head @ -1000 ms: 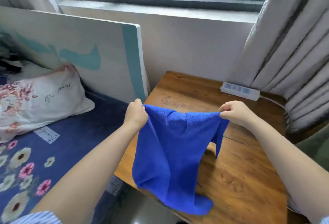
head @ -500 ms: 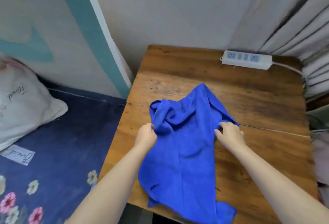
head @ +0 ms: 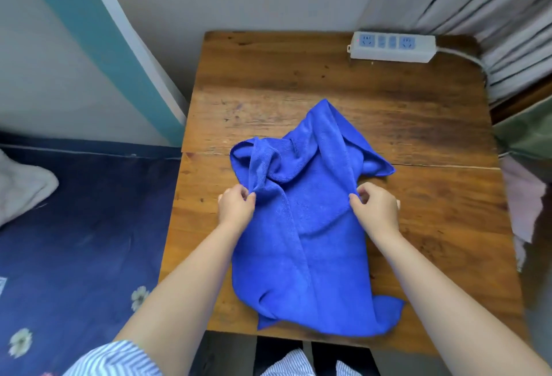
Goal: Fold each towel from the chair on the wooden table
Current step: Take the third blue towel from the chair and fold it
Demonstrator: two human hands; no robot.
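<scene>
The blue towel (head: pixel 301 226) lies rumpled on the wooden bench (head: pixel 433 211), running from the bench centre to the near edge, where its lower hem reaches the bench lip. The left hand (head: pixel 236 211) pinches a bunched fold at the towel's left side; the right hand (head: pixel 375 211) pinches the cloth at its right side. Each grip is therefore closed on fabric, not released. Holding two opposite points at the same level likely allows the cloth to be drawn taut and spread flat before any fold is made. The far portion is twisted and doubled over, so flattening appears incomplete. A power strip (head: pixel 392 47) sits at the far right corner, well apart from the towel.
</scene>
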